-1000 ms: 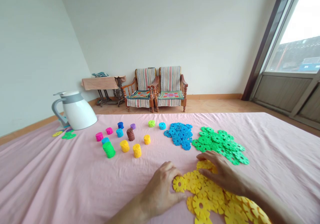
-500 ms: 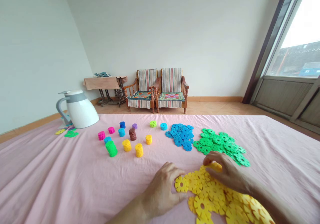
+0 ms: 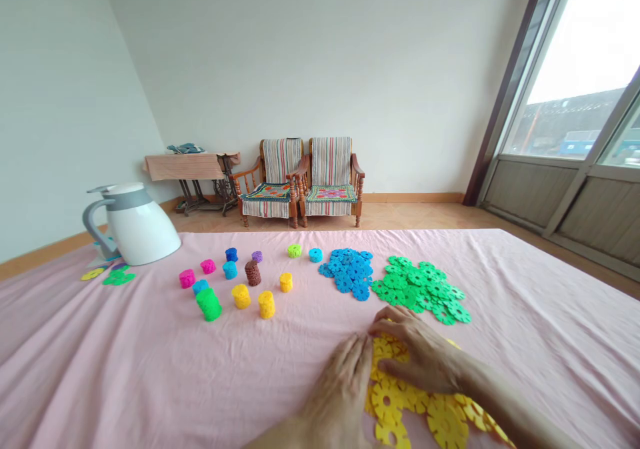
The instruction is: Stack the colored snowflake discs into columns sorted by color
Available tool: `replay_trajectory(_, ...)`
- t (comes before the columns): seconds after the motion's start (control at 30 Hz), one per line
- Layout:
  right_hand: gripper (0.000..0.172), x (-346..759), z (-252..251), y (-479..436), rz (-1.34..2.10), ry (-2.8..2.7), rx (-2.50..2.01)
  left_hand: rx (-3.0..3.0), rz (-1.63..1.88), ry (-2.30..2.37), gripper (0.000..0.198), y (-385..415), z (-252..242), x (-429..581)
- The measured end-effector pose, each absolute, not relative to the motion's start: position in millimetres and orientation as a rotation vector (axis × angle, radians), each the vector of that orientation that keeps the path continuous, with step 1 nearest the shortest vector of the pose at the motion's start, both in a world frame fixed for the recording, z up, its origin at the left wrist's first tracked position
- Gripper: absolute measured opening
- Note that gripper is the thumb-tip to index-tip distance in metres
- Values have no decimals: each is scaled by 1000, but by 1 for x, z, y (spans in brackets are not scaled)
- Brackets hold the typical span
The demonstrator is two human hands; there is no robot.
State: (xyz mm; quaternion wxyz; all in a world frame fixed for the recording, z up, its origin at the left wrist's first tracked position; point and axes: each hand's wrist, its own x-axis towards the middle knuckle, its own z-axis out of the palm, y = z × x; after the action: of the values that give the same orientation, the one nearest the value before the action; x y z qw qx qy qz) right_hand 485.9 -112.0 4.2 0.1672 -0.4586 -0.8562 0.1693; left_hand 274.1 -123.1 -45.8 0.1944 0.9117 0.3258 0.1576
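1. Where the pink cloth [image 3: 225, 382] comes nearest, yellow discs [image 3: 445, 421] lie heaped beneath the right hand and forearm.
2. Right hand [image 3: 423, 352]: loosely cupped over the heap's far part, thumb spread from the fingers.
3. Left hand [image 3: 345, 382]: flattened, fingers straight and together, along the heap's left edge.

Left hand [image 3: 345, 377] is lying flatter, its fingers now extending together along the left edge of the yellow slotted discs [image 3: 395, 392] rather than curving around one. Right hand [image 3: 423, 352] is closing in, fingertips almost meeting the left's. Between both hands' fingers, the gap is narrowing.
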Motion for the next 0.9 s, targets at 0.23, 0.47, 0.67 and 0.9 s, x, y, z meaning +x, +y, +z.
replay_trajectory(0.23, 12, 502, 9, -116, 535, -2417, -1308, 2581, 321, 989, 84, -125, -71, 311)
replay_trajectory(0.47, 12, 523, 12, -117, 572, -2411, -1347, 2512, 444, 918, 91, -124, -65, 337)
replay_trajectory(0.67, 24, 530, 5, -96, 457, -2270, -1380, 2619, 476, 810, 74, -110, -46, 286)
replay_trajectory(0.9, 24, 485, -24, -48, 259, -2223, -1296, 2716, 829, 847, 39, -91, -50, 201)
